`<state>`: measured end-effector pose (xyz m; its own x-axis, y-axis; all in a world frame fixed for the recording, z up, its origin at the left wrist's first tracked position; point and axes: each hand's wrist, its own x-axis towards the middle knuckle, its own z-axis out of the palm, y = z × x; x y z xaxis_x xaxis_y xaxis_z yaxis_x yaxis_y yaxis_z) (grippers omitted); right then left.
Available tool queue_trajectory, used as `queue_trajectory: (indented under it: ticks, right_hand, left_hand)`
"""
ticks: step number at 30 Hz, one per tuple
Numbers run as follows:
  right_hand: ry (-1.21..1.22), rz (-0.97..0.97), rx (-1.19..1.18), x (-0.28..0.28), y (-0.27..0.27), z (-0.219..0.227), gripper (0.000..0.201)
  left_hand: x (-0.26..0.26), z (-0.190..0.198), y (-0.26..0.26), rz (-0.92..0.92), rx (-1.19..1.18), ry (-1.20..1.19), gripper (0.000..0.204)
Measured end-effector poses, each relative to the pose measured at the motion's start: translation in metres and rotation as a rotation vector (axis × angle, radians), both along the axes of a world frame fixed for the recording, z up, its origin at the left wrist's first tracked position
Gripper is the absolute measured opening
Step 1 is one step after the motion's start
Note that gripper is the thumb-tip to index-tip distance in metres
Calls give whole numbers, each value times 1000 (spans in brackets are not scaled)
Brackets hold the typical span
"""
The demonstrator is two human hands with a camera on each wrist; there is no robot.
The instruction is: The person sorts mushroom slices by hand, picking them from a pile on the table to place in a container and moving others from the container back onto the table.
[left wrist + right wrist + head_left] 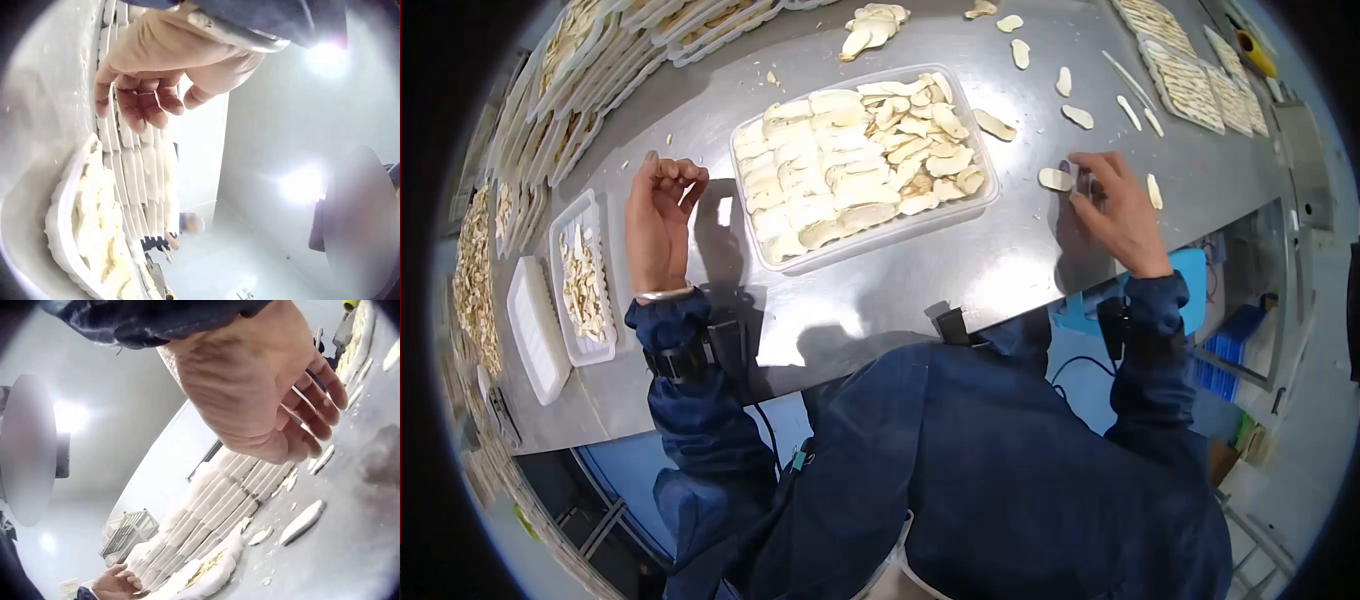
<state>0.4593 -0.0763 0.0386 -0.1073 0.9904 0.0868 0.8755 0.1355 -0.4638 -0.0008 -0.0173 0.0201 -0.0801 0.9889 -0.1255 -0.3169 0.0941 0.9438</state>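
A clear plastic tray (868,215) sits in the middle of the metal table, filled with pale slices (840,150) that look like cut mushroom. They lie in neat overlapping rows on the left and loosely heaped on the right. Left of the tray, my left hand (662,215) is raised with loosely bent fingers and nothing in them, as the left wrist view also shows. My right hand (1122,212) hovers over the table to the right, fingers bent and holding nothing. A single mushroom slice (1055,180) lies just beside its fingertips.
Several loose slices (1077,117) are scattered across the right and back. Stacked filled trays (600,90) rise at the far left, above a small tray of thin pieces (583,285) and a white tray (537,328). Packed trays (1182,82) stand at back right.
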Motion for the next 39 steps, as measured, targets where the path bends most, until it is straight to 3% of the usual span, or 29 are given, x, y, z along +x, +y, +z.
queue_trajectory:
  ticks: [5, 11, 14, 19, 23, 39]
  right_hand:
    - [-54, 68, 40, -7, 5, -9, 18]
    - [-175, 94, 95, -9, 9, -12, 16]
    - [-86, 110, 198, -10, 22, -8, 18]
    - [-90, 378, 348, -64, 72, 31, 18]
    - [-133, 563, 392, -111, 111, 24, 20]
    - [-228, 597, 309, -139, 136, -1, 16]
  left_hand:
    - [-20, -24, 21, -75, -42, -156, 27]
    - [-30, -43, 28, -22, 9, -244, 28]
    - [-26, -41, 28, -26, 11, -225, 28]
    - [-20, -41, 27, 30, 32, -186, 30]
    - [-17, -39, 26, 44, 47, -168, 30]
    - [-16, -38, 24, 29, 45, -137, 29]
